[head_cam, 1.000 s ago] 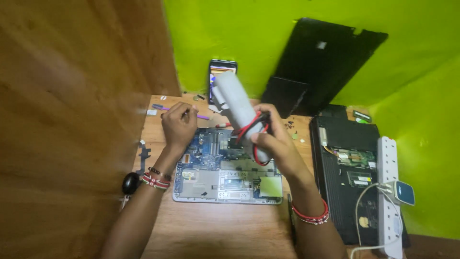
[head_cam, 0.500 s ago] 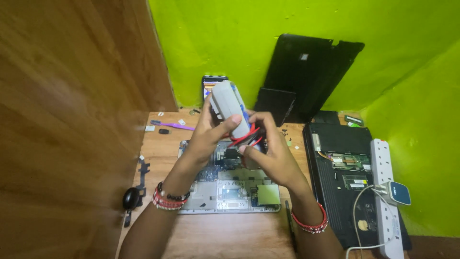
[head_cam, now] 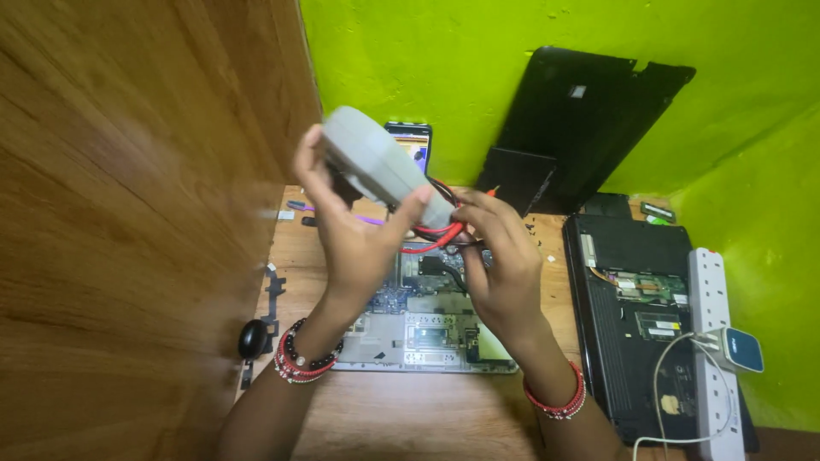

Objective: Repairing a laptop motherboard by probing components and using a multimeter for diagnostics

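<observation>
My left hand (head_cam: 354, 235) grips a grey hand-held meter (head_cam: 376, 162), raised above the desk with its back toward me. Red and black test leads (head_cam: 436, 235) hang from its lower end. My right hand (head_cam: 504, 256) pinches these leads just beside the meter. Under both hands lies a laptop motherboard (head_cam: 423, 329) flat on the wooden desk (head_cam: 410, 410). Beaded bracelets circle both wrists.
An opened black laptop base (head_cam: 636, 316) lies at the right, beside a white power strip (head_cam: 717, 341) with a plugged charger. Black laptop covers (head_cam: 589, 119) lean on the green wall. A phone (head_cam: 410, 141) stands at the back. A wooden panel (head_cam: 128, 213) walls the left.
The meter has risen and shifted left, now held mainly by my left hand. My right hand has slid from the meter's body down to the leads.
</observation>
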